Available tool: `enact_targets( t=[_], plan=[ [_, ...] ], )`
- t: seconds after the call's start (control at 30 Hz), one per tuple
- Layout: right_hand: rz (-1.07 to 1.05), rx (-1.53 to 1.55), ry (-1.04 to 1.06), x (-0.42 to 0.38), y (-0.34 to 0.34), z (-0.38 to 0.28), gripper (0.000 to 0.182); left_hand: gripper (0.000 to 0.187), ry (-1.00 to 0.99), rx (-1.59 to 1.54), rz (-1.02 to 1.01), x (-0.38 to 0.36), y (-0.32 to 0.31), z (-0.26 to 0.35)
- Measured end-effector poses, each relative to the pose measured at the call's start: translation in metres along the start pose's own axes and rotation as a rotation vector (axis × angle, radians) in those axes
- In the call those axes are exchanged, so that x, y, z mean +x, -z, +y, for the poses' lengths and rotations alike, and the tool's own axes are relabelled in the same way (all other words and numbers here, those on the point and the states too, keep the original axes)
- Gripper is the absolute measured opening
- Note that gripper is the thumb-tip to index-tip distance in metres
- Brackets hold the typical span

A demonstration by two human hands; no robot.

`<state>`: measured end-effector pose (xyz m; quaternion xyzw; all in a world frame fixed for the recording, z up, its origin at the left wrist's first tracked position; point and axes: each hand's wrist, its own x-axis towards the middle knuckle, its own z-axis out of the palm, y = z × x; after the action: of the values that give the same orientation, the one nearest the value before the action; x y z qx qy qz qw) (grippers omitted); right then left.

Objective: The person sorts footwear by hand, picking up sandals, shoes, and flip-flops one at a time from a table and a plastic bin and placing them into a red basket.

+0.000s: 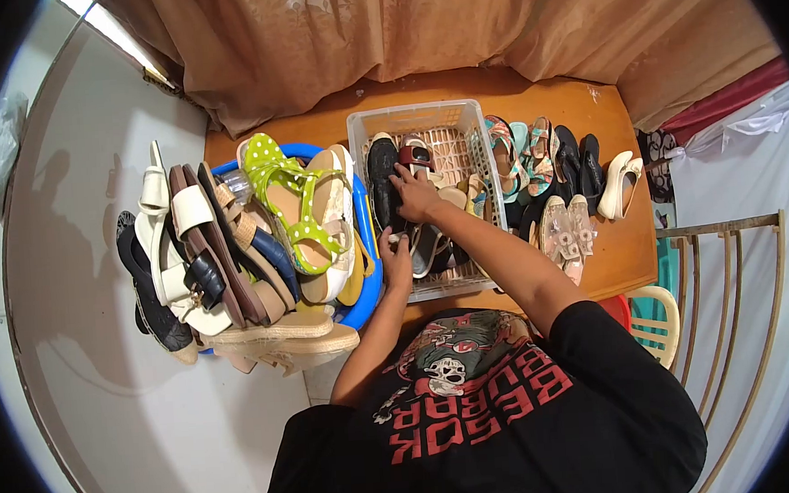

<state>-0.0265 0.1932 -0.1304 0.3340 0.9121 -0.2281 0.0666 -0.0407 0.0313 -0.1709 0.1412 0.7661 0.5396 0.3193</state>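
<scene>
A clear plastic basket (pixel 418 109) holds several shoes. Along its left wall lies a black shoe (pixel 381 161) with a textured surface. My right hand (pixel 417 197) reaches over the basket, its fingers against the right side of the black shoe. At the near end of that shoe is my left hand (pixel 396 261), by the basket's left rim, with thumb and fingers closed around the end. A dark red strapped sandal (pixel 417 155) lies just beyond my right hand. My forearm and hand partly cover other shoes in the basket.
Left of the basket, a blue-rimmed tub (pixel 372 288) is heaped with sandals, including a green polka-dot sandal (pixel 288 199). On the wooden table (pixel 625 255) at right stand patterned sandals (pixel 540 152), black flats (pixel 591 167) and cream shoes (pixel 619 187). A brown curtain (pixel 453 26) hangs behind.
</scene>
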Motion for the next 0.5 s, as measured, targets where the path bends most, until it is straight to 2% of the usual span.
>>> enact_targets(
  t=[0.03,0.07,0.1,0.17,0.2,0.3,0.37,0.43,0.47,0.5],
  plan=[
    [0.003,0.0,-0.004,-0.001,0.0,0.002,0.084,0.048,0.078,-0.164,-0.033,-0.004,0.002,0.007],
    [-0.008,-0.021,0.016,-0.003,-0.001,0.004,0.086,0.054,0.038,-0.212,-0.068,0.007,-0.003,-0.024],
    [-0.019,-0.042,0.037,-0.006,0.002,0.003,0.088,0.054,0.035,-0.211,-0.073,0.009,-0.005,-0.025],
    [-0.042,-0.003,0.02,-0.01,0.007,0.003,0.086,0.067,0.06,-0.18,0.053,0.013,-0.01,-0.027],
    [-0.027,0.036,0.026,-0.011,0.006,0.005,0.086,0.07,0.063,-0.295,0.048,0.017,-0.01,-0.025],
    [0.043,0.152,0.038,-0.01,0.003,0.011,0.085,0.066,0.163,-0.206,0.089,0.021,-0.018,-0.017],
    [0.094,0.228,0.049,-0.009,-0.003,0.018,0.084,0.065,0.215,-0.182,0.019,0.018,-0.016,-0.007],
    [0.209,0.363,0.108,-0.01,-0.003,0.023,0.077,0.061,0.094,-0.222,0.06,0.019,-0.016,-0.008],
    [0.207,0.363,0.11,-0.009,-0.003,0.024,0.077,0.061,0.096,-0.223,0.062,0.018,-0.014,-0.009],
    [0.28,0.419,0.19,-0.009,-0.002,0.024,0.073,0.06,0.01,-0.226,0.051,0.01,-0.008,0.013]
  ],
)
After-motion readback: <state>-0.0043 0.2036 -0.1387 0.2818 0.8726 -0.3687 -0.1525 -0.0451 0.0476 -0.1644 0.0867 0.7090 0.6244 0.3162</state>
